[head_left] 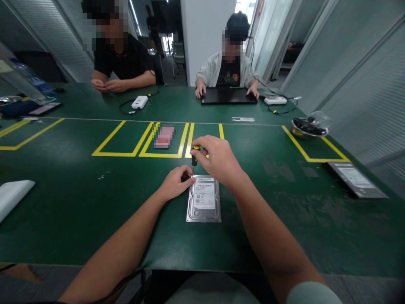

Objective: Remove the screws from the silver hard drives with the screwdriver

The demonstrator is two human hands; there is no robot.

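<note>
A silver hard drive [204, 200] with a white label lies flat on the green table [72, 198] in front of me. My right hand [218, 159] grips the yellow-and-black handle of a small screwdriver [194, 155], held upright over the drive's far left corner. My left hand [175, 180] rests at that same corner, fingers pinched around the screwdriver's lower shaft and touching the drive's edge. The screwdriver tip is hidden by my fingers.
Several tiny screws [101, 177] lie to the left. A white object [12, 196] sits at the left edge, a second drive [356, 179] at right, a metal bowl [308, 128] beyond it. Two people sit across, one at a laptop [228, 96]. Yellow tape boxes [126, 139] mark the table.
</note>
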